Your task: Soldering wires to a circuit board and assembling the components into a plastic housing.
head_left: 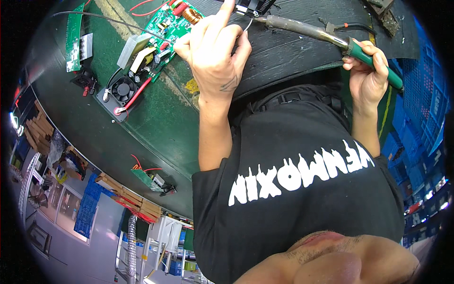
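Observation:
My right hand [368, 71] is closed round the green handle of a soldering iron [309, 30]. Its metal shaft points left, and the tip meets the edge of a black finned part [257, 6] at the top rim. My left hand [213, 57] has its index finger stretched up against that part, while the other fingers are curled. From between its thumb and fingers a thin, pale solder wire [249, 24] bends up to the iron's tip. Left of this hand lies a green circuit board [176, 29] with a copper coil, a fan [124, 89] and thick red and black leads.
A black mat [283, 57] covers the bench front under the iron. A dark cable [118, 21] crosses toward my left hand. Another green board [73, 38] stands at far left, and a small board with red wires [146, 179] lies nearer. Blue crates [425, 85] are stacked at right.

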Demonstrator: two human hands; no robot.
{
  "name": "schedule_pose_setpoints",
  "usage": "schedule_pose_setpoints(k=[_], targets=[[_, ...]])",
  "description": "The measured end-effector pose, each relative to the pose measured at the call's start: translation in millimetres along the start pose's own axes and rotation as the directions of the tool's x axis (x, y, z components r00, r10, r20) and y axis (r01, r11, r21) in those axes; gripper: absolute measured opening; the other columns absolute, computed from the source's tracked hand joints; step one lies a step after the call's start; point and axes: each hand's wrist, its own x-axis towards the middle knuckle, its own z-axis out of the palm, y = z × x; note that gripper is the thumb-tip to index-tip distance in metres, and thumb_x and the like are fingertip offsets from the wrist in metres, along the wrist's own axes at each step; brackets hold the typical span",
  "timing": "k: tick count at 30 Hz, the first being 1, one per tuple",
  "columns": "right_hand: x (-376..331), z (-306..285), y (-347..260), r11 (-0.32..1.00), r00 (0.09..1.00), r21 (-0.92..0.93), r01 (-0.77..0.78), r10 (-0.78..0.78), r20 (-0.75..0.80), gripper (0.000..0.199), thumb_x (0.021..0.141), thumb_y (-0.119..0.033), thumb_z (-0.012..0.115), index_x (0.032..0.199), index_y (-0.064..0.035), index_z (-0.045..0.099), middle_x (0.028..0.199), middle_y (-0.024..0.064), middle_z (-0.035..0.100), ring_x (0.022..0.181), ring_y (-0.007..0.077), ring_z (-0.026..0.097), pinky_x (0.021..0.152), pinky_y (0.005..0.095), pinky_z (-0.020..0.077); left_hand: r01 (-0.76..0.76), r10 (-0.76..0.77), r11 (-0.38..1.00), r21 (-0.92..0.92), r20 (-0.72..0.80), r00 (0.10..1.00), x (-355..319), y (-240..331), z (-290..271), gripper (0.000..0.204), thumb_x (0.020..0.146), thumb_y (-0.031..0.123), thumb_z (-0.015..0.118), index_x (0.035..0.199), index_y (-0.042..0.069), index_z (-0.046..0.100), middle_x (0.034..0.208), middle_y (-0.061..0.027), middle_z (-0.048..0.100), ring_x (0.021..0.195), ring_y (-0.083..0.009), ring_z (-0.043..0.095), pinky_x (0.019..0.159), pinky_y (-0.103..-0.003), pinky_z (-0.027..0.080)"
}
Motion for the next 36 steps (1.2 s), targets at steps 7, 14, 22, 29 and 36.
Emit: schedule_pose_setpoints(k=[7,14,22,29,36], targets=[[-0.2,0.9,-1.5,1.000,1.000,-0.006,-0.007,0.007,0.027,0.030,0.093,-0.024,0.048,0.100,0.0019,0.062,0.107,0.0194,0.061,0.072,0.0257,0.065,0.065,0.0334,0.0570,-0.018,0.018,1.000,-0.004,0.003,1.000,10.0,4.3,-3.9,0.020,0.062,0.000,0.074,0.076,0.003,0.059,0.114,-0.0207,0.066,0.083,-0.0295,0.061,0.079,-0.037,0.046],[-0.7,1.4,-1.5,1.000,1.000,-0.011,-0.004,0.004,0.026,0.030,0.093,-0.023,0.048,0.100,0.0019,0.062,0.107,0.0188,0.061,0.072,0.0258,0.065,0.065,0.0336,0.0567,0.001,-0.001,0.999,-0.048,0.015,1.000,8.4,1.1,-4.4,0.019,0.062,0.000,0.073,0.075,0.002,0.059,0.112,-0.0214,0.066,0.081,-0.0295,0.061,0.078,-0.037,0.046],[-3.2,-2.3,-5.0,1.000,1.000,-0.008,-0.003,0.003,0.018,0.029,0.093,-0.024,0.049,0.100,0.0013,0.062,0.108,0.0195,0.061,0.072,0.0258,0.065,0.064,0.0330,0.0562,-0.002,0.002,1.000,-0.029,0.002,1.000,11.5,3.0,-5.8,0.015,0.067,-0.001,0.071,0.078,0.000,0.060,0.107,-0.0226,0.067,0.080,-0.0285,0.062,0.078,-0.036,0.046],[-4.1,-5.8,-12.7,0.999,1.000,0.045,0.010,-0.011,0.019,0.029,0.093,-0.024,0.049,0.101,-0.0001,0.064,0.111,0.0188,0.061,0.072,0.0250,0.064,0.063,0.0326,0.0548,0.013,-0.016,0.994,-0.109,-0.032,0.999,8.1,1.2,-4.5,0.015,0.068,-0.004,0.071,0.078,-0.001,0.061,0.104,-0.0251,0.067,0.079,-0.0285,0.063,0.078,-0.035,0.046],[1.3,-5.8,-16.2,0.998,0.999,0.043,0.046,-0.046,0.001,0.030,0.093,-0.025,0.050,0.103,-0.0002,0.064,0.111,0.0177,0.062,0.072,0.0252,0.064,0.063,0.0333,0.0528,-0.181,0.021,0.904,-0.386,-0.384,0.923,26.5,2.2,24.3,0.015,0.069,-0.002,0.072,0.080,-0.001,0.062,0.104,-0.0244,0.067,0.079,-0.0287,0.063,0.078,-0.035,0.046]])
